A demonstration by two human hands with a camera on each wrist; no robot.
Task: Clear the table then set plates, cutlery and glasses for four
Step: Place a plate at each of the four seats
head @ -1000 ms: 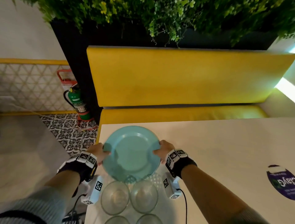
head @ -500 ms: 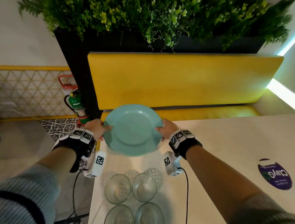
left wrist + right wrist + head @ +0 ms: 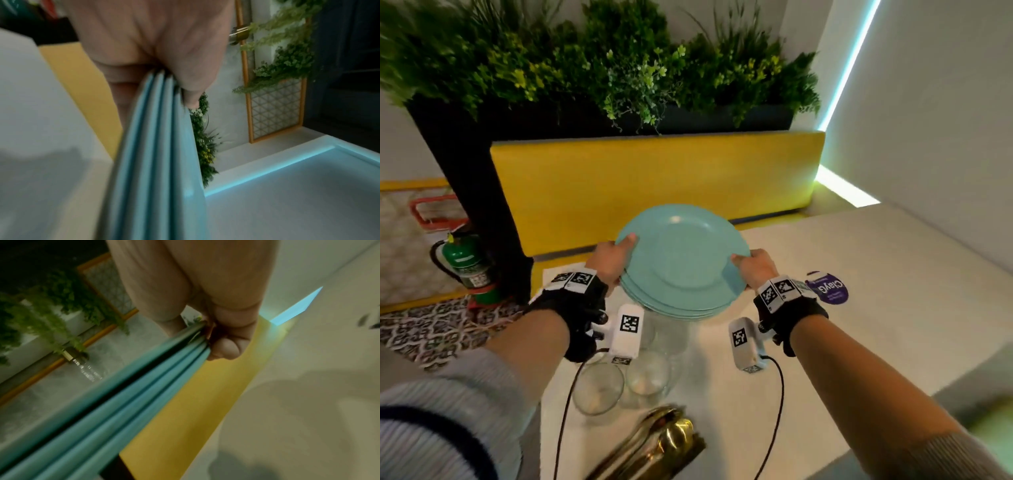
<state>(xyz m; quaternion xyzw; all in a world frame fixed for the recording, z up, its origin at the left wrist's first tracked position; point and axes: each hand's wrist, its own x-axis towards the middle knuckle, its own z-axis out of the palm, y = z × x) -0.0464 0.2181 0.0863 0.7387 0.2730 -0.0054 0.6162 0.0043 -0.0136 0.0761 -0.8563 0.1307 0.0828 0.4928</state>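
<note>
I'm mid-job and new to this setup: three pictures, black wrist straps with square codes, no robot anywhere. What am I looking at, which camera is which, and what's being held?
There is no machine here: a person works with bare hands, and the straps carry small cameras. The wide picture comes from a head camera looking down; the other two look along each wrist toward the fingers.

Both hands hold one stack of teal plates above the white table, the left hand on one edge and the right hand on the opposite edge. In the left wrist view the thumb lies over the layered rims; several plates show, though blur hides the exact count.

On the table, near the person, stand clear glasses, partly hidden under the stack, and gold cutlery, blurred. A purple sticker sits farther right. Behind is a yellow bench.
</note>
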